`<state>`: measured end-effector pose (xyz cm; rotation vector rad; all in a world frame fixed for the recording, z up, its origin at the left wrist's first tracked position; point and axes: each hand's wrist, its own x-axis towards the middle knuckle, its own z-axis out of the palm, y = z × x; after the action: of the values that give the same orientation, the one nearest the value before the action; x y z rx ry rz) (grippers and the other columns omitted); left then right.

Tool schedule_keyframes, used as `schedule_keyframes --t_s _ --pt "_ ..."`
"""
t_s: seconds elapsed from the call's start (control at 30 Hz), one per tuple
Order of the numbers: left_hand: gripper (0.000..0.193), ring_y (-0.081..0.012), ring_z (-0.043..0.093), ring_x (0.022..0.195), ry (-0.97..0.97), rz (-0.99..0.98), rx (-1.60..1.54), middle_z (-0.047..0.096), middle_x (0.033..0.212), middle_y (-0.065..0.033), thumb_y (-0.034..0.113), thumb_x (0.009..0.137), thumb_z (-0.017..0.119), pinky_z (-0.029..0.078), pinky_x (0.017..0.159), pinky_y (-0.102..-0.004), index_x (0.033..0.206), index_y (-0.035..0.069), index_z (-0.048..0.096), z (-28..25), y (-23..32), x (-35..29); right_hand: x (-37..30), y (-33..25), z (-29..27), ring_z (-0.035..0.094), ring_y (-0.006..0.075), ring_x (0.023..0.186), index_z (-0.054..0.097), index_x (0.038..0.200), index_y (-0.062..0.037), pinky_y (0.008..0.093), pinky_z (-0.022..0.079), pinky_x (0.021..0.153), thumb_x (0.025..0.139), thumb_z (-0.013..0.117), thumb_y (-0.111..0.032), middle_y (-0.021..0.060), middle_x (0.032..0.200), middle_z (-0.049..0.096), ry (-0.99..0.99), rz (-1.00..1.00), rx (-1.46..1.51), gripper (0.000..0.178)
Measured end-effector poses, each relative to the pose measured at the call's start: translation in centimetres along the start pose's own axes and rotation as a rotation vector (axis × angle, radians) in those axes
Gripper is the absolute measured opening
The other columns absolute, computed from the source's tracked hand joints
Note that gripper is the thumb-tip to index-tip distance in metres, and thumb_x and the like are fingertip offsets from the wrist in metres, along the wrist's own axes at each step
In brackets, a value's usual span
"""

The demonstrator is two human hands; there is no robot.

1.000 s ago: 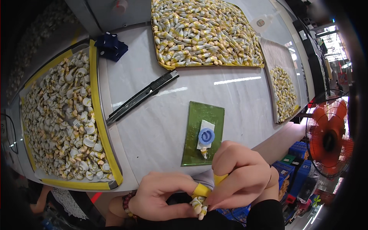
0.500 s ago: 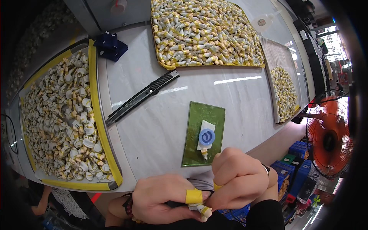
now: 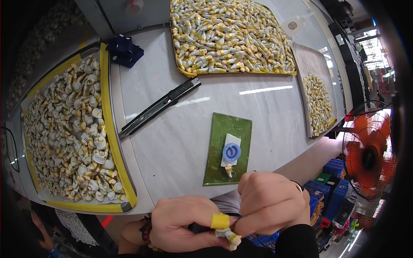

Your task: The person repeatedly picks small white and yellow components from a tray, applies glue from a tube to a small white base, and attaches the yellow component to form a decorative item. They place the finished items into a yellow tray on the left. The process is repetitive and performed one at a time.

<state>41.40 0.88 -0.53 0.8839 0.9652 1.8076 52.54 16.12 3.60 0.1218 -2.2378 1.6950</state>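
My left hand (image 3: 183,223) is closed on a small white figurine piece (image 3: 229,236) with a yellow band and a pale rounded end. Yellow tape (image 3: 220,221) wraps one of its fingers. Against the piece, my right hand (image 3: 273,202) is closed with its fingertips pressed in; whatever they pinch is hidden. Just beyond both hands lies a green plate (image 3: 216,142), carrying a white pad (image 3: 226,160), a blue ring-shaped cup (image 3: 232,152) on that pad, and another small banded piece (image 3: 229,170) below it.
A black utility knife (image 3: 159,107) lies left of the plate. At left, a yellow-edged tray (image 3: 105,86) holds many white pieces; a larger tray (image 3: 232,73) of banded pieces stands behind. Another tray (image 3: 299,56), a clear bottle (image 3: 294,26), dark cloth (image 3: 124,50) and orange fan (image 3: 369,157) surround.
Both hands stay close together on the small figurine piece, shifted only slightly. The right hand has turned a little, and the view has moved slightly.
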Motion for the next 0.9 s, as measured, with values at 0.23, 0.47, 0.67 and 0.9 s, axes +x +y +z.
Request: schedule_keyframes --t_s 0.23,0.47,0.67,0.9 --pt "0.029 -0.0189 0.064 0.071 -0.046 -0.03 -0.02 0.066 0.082 -0.0112 0.004 0.067 0.08 0.048 0.062 -0.0264 0.089 -0.003 0.064 -0.5 -0.3 0.1 0.5 1.2 -0.4 0.049 0.0173 0.059 0.063 0.07 -0.0047 0.0311 0.038 0.052 0.069 0.074 -0.003 0.0005 0.068 0.052 -0.07 -0.048 0.037 0.011" --pt "0.03 -0.0164 0.063 0.082 -0.067 -0.133 -0.181 0.066 0.088 -0.0113 0.003 0.07 0.078 0.048 0.072 -0.0263 0.094 -0.004 0.062 -0.8 -0.9 -0.5 0.2 1.3 -0.4 0.048 0.0177 0.061 0.064 0.075 -0.0055 0.0298 0.037 0.053 0.072 0.075 -0.007 0.0019 0.074 0.052 -0.035 -0.063 0.028 0.011" --pt "0.027 -0.0208 0.061 0.078 0.062 -0.174 -0.408 0.064 0.086 -0.0148 0.006 0.073 0.075 0.048 0.07 -0.0311 0.093 -0.005 0.06 0.2 -0.7 -0.1 0.0 1.7 -0.2 0.049 0.0179 0.063 0.065 0.086 -0.0038 0.0281 0.036 0.053 0.077 0.071 -0.007 0.0048 0.077 0.054 0.045 -0.089 0.127 0.012" --pt "0.028 -0.0174 0.061 0.089 0.03 -0.133 -0.499 0.063 0.097 -0.0133 -0.003 0.076 0.071 0.048 0.081 -0.0288 0.101 -0.007 0.059 0.0 -1.5 -0.5 0.1 2.0 -0.4 0.05 0.018 0.061 0.066 0.087 -0.003 0.0284 0.037 0.052 0.076 0.071 -0.006 0.0055 0.077 0.056 -0.015 -0.108 0.073 0.013"
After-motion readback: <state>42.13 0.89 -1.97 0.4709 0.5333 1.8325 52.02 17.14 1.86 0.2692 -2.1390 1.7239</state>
